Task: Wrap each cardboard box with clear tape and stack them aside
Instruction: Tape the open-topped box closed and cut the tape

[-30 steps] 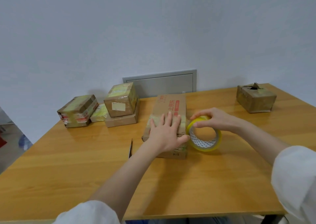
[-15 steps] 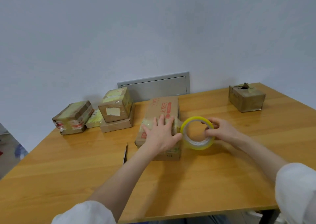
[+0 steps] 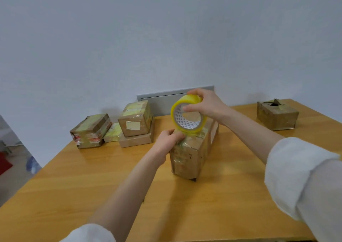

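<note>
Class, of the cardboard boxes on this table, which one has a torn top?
The lone box at the far right of the table: its top is ripped, flaps sticking up. The other boxes have closed, flat tops.

One wide-angle camera, worn on the head, faces forward and down over the table from close by. The left hand and right hand sit mid-frame; the wall fills the upper half.

Left hand curls low; right hand is raised, fingers and thumb pinching.
</note>
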Tool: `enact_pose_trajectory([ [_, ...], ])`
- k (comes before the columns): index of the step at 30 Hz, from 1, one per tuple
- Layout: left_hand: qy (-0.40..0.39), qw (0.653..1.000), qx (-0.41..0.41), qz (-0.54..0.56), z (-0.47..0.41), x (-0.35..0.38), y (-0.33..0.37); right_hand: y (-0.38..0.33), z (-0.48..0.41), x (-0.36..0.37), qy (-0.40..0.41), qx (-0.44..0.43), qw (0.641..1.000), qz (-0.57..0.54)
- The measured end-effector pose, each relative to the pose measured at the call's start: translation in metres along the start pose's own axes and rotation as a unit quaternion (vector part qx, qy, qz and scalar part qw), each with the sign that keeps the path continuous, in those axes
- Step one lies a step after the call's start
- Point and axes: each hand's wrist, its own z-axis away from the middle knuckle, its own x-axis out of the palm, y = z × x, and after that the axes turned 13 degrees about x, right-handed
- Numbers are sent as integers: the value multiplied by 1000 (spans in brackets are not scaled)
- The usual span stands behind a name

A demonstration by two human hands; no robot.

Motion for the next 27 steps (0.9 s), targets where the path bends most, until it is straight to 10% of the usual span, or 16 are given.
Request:
enact_pose_trajectory([
  [27, 56, 998, 7, 22, -5, 9, -7, 23, 38, -73, -103, 98, 965, 219],
])
